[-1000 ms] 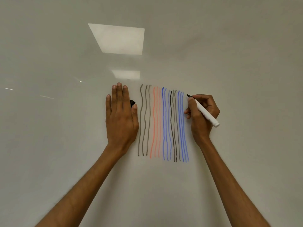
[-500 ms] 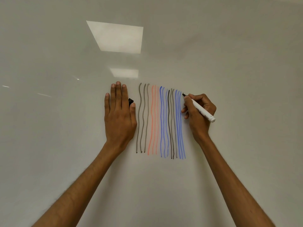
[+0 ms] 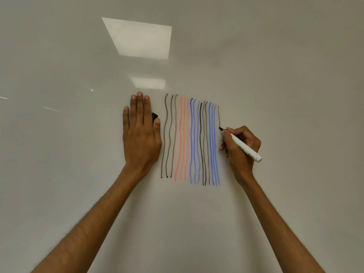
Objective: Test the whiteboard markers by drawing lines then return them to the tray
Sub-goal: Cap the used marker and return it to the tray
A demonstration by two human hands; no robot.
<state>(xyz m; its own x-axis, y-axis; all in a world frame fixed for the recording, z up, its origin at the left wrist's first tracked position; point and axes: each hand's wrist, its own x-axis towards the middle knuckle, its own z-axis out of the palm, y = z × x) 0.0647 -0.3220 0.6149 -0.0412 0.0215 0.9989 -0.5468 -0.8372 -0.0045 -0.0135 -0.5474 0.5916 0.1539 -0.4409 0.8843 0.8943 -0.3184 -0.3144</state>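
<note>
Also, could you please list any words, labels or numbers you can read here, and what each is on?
Marker in the right hand: dark print along the white barrel, too small and blurred to read.
Whiteboard: only drawn lines, no words or numbers.
Black cap by the left hand: no print visible.

The whiteboard [image 3: 275, 75] is carrying wavy grey, orange, blue and black lines [image 3: 190, 134]; the left hand [image 3: 140, 138] is lying flat on it, and a marker [image 3: 244, 149] tip is touching it.
</note>
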